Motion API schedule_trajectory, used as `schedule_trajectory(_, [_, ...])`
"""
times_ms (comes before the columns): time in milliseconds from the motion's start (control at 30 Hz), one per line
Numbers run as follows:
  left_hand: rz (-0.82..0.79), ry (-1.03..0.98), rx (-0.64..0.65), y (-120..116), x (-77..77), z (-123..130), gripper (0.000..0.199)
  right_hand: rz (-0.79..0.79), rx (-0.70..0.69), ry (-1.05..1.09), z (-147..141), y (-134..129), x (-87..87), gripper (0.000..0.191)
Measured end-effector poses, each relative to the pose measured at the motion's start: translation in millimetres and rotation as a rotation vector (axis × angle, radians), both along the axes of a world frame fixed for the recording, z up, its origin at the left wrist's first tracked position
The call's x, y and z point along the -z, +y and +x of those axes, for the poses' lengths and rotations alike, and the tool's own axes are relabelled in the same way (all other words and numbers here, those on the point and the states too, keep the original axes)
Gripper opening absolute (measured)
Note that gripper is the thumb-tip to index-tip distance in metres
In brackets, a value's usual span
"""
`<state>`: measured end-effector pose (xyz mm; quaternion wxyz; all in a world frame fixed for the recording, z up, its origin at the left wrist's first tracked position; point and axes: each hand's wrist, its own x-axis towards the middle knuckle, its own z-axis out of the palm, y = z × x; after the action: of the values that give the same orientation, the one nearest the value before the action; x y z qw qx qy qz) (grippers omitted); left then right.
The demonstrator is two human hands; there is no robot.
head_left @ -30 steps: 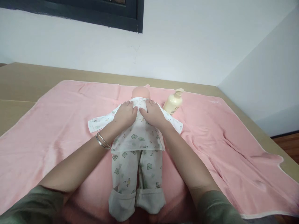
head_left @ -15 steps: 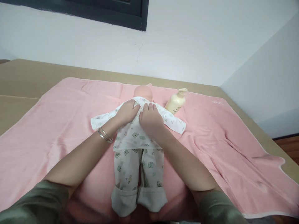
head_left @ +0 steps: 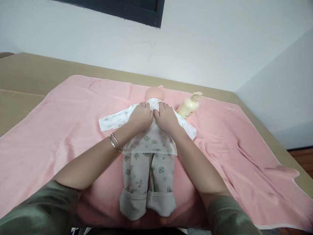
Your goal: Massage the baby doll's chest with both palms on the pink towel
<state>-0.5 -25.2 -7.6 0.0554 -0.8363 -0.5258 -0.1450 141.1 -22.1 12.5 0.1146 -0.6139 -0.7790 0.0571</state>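
Note:
A doll with a smooth pinkish head (head_left: 155, 93) lies stretched out, its head away from me and its sleeves spread to both sides. It wears a white printed top (head_left: 153, 142) and matching trousers (head_left: 139, 169) with thick turned-up cuffs at the near end. My left hand (head_left: 142, 117) lies flat on the upper left of the top, fingers extended toward the shoulder. Beside it, on the upper right, rests my right hand (head_left: 167, 118), also flat with its fingers outstretched. Both thumbs are close together at the middle. The cloth beneath my palms is hidden.
A cream pump bottle (head_left: 188, 107) leans or lies just beyond the right sleeve. Under everything spreads a wrinkled pink blanket (head_left: 80, 107) on a tan table (head_left: 97, 70). A white wall (head_left: 195, 49) rises behind, with a dark frame (head_left: 137, 13) on it.
Both hands have shifted outward and up toward the doll's shoulders. The left fingers, earlier bent at the collar, now lie flatter. The view has shifted slightly.

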Motion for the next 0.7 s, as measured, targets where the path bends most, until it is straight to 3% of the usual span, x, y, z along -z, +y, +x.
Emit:
schedule_trajectory(100, [-0.056,-0.11,-0.072,10,1.3,-6,0.042,0.04,0.016,-0.086,-11,-16,-1.5,0.06])
schedule_trajectory(233, [-0.193,-0.228,-0.203,15,-2.2,-8,0.043,0.106,-0.07,-0.1,-14,-24,-3.2,0.05])
schedule_trajectory(400, [-0.054,-0.093,-0.138,-3,-0.2,2,0.047,0.029,-0.084,0.037,2,-2,-2.8,0.05])
schedule_trajectory(533, [-0.051,-0.035,-0.094,-14,-2.8,6,0.05,-0.027,-0.067,0.128,12,15,1.5,0.054])
schedule_trajectory(700, [-0.133,-0.169,-0.106,1,-6.7,-3,0.038,0.022,-0.006,0.007,1,0,0.4,0.058])
